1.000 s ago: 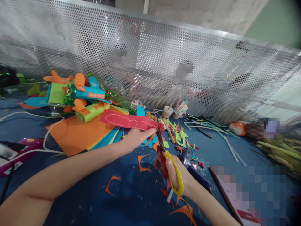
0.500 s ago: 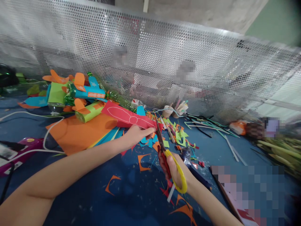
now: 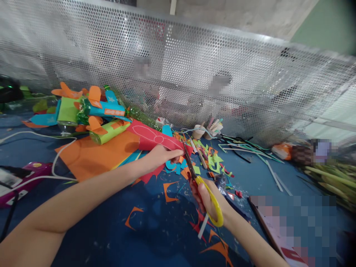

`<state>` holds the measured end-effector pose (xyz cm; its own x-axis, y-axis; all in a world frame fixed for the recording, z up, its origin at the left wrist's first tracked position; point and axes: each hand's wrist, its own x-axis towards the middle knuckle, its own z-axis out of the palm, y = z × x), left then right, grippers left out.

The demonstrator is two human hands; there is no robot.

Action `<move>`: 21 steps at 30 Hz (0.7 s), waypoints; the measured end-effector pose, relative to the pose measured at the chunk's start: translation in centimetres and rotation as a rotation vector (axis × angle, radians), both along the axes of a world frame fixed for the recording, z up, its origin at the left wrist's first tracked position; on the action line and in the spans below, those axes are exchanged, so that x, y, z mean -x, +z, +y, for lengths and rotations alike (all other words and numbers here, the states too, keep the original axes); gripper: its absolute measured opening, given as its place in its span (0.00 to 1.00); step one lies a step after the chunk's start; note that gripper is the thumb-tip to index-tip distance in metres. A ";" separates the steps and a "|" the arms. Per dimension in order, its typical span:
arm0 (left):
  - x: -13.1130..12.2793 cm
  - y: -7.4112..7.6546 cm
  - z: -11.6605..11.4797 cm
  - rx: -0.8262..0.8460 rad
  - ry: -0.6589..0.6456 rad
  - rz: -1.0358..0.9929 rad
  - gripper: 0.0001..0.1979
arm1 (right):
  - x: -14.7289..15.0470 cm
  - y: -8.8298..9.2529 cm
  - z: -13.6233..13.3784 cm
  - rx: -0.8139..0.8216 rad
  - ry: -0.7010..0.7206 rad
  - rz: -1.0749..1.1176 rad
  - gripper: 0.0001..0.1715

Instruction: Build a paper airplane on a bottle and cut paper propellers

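My left hand (image 3: 161, 157) pinches a red paper sheet (image 3: 151, 138) with a white propeller outline drawn on it, holding it above the blue table (image 3: 116, 230). My right hand (image 3: 210, 202) grips scissors (image 3: 198, 181) with yellow and red handles. Their blades point up and away and meet the right edge of the red sheet, close to my left fingertips.
Paper-covered bottle planes (image 3: 91, 107) and orange sheets (image 3: 94, 155) lie at the left. A pink tool (image 3: 19, 180) with a white cord (image 3: 55, 155) sits far left. Paper scraps (image 3: 211, 161), small cups (image 3: 207, 130) and green stalks (image 3: 330, 181) lie by the perforated metal screen (image 3: 194, 74).
The red sheet has tilted, its left end swinging up and away, while the scissors have worked along its right edge. My right hand has shifted slightly right.
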<state>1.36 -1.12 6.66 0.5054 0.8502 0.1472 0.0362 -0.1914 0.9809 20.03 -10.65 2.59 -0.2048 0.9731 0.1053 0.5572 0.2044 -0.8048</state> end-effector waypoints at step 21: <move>0.6 -0.1 1.7 0.017 -0.097 -0.004 0.14 | -0.2 0.4 0.3 -0.037 0.031 -0.102 0.27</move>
<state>0.73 0.58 6.55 0.5850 0.7997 0.1350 0.0146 -0.1768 0.9841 20.27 -10.39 2.99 -0.2461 0.9620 0.1179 0.6289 0.2511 -0.7358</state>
